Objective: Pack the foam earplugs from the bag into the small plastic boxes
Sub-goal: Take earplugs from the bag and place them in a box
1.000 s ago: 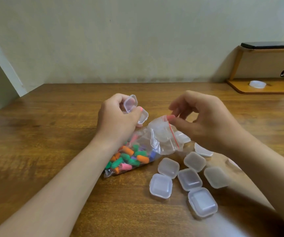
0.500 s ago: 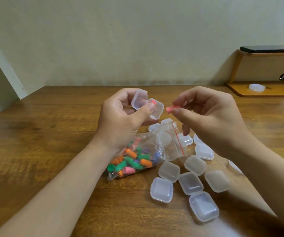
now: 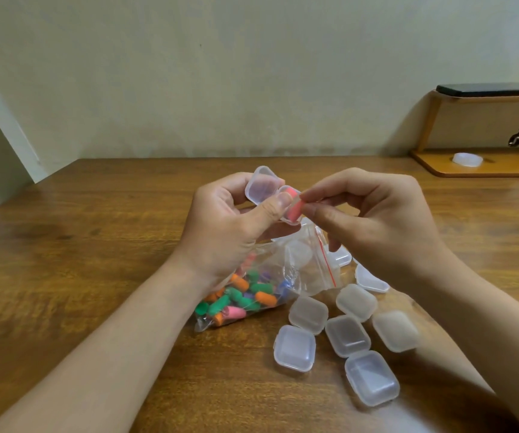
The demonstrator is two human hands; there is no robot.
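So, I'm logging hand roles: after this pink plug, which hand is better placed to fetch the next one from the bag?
Right. The left hand is busy gripping the open box; the right hand only pinches the pink earplug, nearest the open end of the bag.

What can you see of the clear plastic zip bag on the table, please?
The clear plastic zip bag is crinkled, with a thin red line near its mouth. It lies on the brown wooden table, partly behind the left hand; contact is unclear. Orange, green, pink and purple foam earplugs fill its near-left end.
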